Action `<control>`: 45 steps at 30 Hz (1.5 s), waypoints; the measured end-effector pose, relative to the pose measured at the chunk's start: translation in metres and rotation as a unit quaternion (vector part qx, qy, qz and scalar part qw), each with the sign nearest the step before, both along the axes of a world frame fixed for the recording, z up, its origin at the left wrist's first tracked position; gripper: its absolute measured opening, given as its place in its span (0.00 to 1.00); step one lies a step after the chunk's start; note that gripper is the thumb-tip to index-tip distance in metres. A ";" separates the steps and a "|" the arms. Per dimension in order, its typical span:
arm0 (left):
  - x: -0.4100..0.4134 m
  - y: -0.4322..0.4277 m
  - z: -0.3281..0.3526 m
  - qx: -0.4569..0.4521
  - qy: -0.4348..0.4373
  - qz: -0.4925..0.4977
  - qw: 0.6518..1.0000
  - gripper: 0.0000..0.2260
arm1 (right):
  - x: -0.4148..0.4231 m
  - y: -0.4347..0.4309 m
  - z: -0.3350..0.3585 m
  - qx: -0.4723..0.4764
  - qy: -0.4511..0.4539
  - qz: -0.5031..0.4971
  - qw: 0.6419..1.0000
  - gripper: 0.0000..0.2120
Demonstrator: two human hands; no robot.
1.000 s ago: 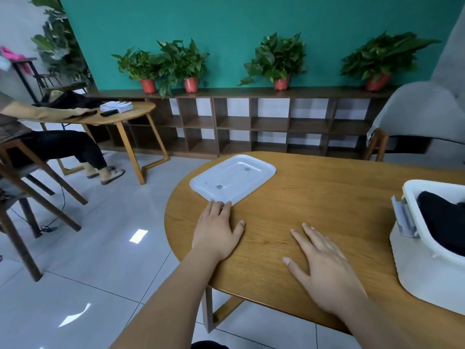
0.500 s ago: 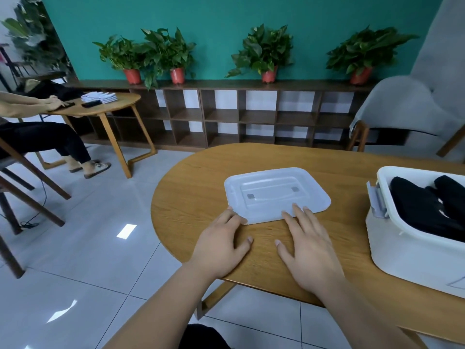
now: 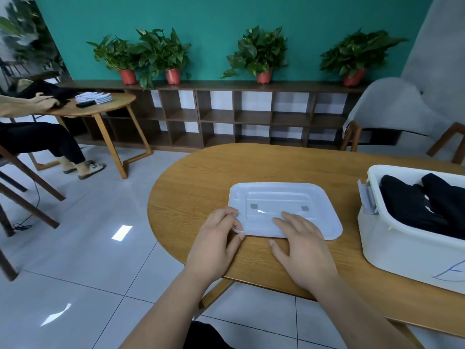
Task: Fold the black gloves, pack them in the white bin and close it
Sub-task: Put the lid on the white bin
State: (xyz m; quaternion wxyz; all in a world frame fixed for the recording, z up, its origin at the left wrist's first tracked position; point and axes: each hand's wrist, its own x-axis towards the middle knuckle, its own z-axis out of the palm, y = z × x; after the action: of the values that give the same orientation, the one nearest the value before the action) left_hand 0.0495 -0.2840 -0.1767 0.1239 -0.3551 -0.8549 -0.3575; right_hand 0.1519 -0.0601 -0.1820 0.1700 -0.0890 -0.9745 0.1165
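Head view. The white lid [image 3: 289,197] lay flat on the oval wooden surface [image 3: 201,182], top side up, just left of the white bin [image 3: 402,250] and not touching it. The bin stood open at the right edge of the frame, partly cut off. The black gloves [image 3: 412,207] were inside it as two folded dark bundles side by side, below the rim. A grey latch [image 3: 367,197] stood on the bin's left end wall, facing the lid, and a blue pen mark [image 3: 450,273] showed on the near wall. The left hand [image 3: 216,248] was at the lid's near-left corner, its fingers [image 3: 227,214] curled over the top and the thumb against the edge below, pinching that corner. The right hand [image 3: 302,248] lay palm down on the lid's near edge, with its fingers [image 3: 289,220] straight and spread on the plastic, gripping nothing, and the thumb on the wood. Both forearms reached in from the bottom of the frame. Background: a teal wall, a low dark cubby shelf [image 3: 226,117] carrying four potted plants [image 3: 259,54] in red pots, and a grey armchair [image 3: 392,107] behind the bin. At far left a second person [image 3: 37,139] sat at a round side table [image 3: 100,107] holding a stack of white cloths [image 3: 93,98]. The floor [image 3: 75,248] was pale glossy tile.
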 end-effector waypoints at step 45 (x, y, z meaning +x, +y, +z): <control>0.095 0.014 0.174 0.321 0.001 0.027 0.947 0.24 | 0.101 0.013 0.183 0.015 0.334 -0.096 0.938 0.31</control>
State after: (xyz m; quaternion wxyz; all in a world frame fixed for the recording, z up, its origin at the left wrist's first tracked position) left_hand 0.1444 -0.2704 -0.0024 0.2418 -0.2735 -0.7038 -0.6095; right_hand 0.2526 -0.0469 0.0006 0.4974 -0.1358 -0.8499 0.1084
